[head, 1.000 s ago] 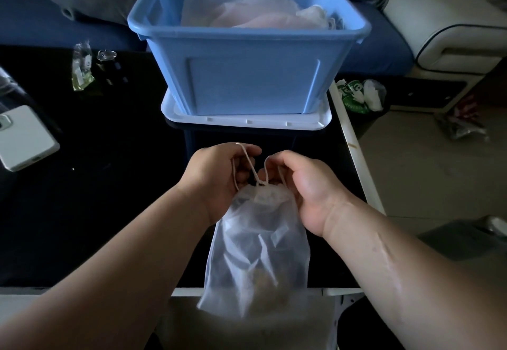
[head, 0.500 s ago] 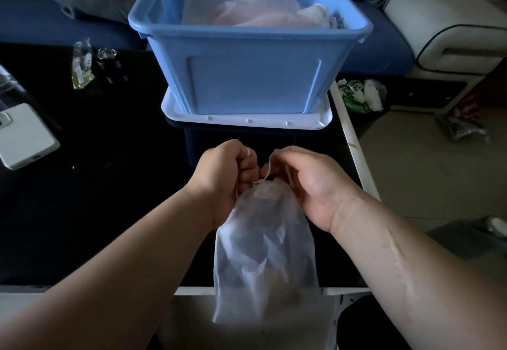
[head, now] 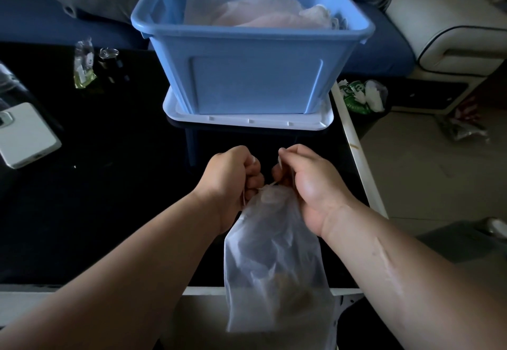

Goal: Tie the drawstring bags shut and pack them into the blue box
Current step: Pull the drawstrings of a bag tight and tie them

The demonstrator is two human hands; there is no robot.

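Note:
A white translucent drawstring bag (head: 274, 262) hangs between my hands over the near edge of the black table, with something brownish at its bottom. Its neck is gathered tight. My left hand (head: 233, 176) is a fist gripping one end of the pale drawstring (head: 270, 184) at the bag's neck. My right hand (head: 307, 179) pinches the other end, fingers curled. The blue box (head: 247, 75) stands beyond my hands on a white lid (head: 247, 122). Several pale bags (head: 255, 12) lie inside it.
A white phone (head: 24, 135) lies at the table's left edge. A small clear packet (head: 83, 64) and a dark little object (head: 109, 58) sit at the back left. A trash bin (head: 362, 97) stands right of the table. A dark blue sofa runs behind.
The loose drawstring loops have been pulled short and the bag's neck has closed up. My hands have tightened into fists close together, and the bag hangs a little lower.

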